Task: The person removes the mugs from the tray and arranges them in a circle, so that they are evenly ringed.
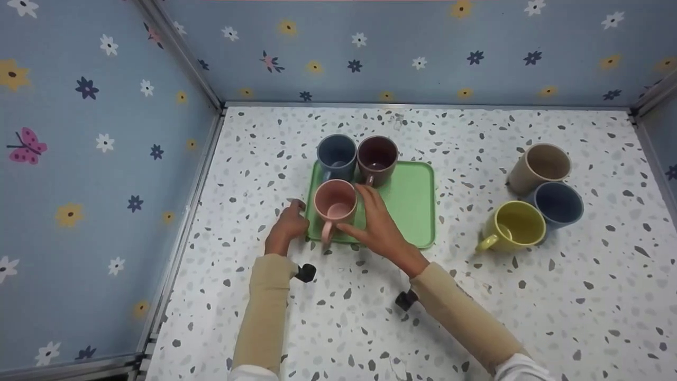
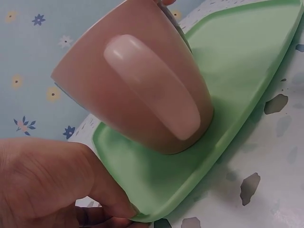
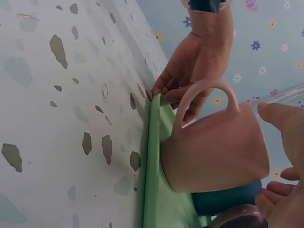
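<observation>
A pink mug [image 1: 335, 203] stands at the near left corner of a green tray [image 1: 410, 201], its handle pointing toward me. My right hand [image 1: 365, 214] wraps round it, thumb at the front and fingers on its right side. In the right wrist view the thumb [image 3: 280, 118] and the fingers [image 3: 273, 199] lie at the pink mug's [image 3: 213, 147] rim. My left hand [image 1: 288, 225] pinches the tray's left edge [image 2: 142, 209] beside the mug [image 2: 137, 80]. A blue mug [image 1: 337, 153] and a maroon mug [image 1: 377, 156] stand upright at the tray's far left.
A beige mug [image 1: 542, 166], a dark blue mug [image 1: 558, 203] and a yellow mug [image 1: 515, 226] lie grouped on the speckled table at the right. Flowered blue walls [image 1: 106, 159] close in the left, back and right sides.
</observation>
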The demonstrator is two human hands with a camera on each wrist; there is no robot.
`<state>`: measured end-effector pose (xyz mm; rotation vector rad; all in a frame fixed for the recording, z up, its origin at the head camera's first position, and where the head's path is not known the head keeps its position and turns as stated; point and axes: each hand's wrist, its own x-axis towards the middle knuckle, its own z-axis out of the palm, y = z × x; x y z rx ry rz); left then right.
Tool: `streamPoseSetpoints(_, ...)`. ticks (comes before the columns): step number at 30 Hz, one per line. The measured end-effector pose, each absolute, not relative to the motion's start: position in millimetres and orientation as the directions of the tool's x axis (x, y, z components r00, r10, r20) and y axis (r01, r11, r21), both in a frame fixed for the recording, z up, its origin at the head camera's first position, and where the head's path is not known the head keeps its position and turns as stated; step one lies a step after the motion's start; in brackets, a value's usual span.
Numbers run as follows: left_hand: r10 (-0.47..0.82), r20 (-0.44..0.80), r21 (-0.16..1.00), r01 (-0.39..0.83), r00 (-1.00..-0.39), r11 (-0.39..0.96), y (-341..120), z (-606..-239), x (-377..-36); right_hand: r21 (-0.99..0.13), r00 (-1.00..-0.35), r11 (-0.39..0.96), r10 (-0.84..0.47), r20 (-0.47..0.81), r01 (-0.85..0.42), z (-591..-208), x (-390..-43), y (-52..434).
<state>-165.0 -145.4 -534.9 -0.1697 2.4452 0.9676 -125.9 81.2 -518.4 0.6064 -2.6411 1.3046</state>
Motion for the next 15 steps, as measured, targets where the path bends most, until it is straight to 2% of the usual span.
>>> streamPoseSetpoints(15,0.043,-0.514,0.582,-0.311,-0.857,0.752,-143,-533,-165,-0.76,-0.912,0.518,-0.329,0.246,-0.392,-528,-144,63)
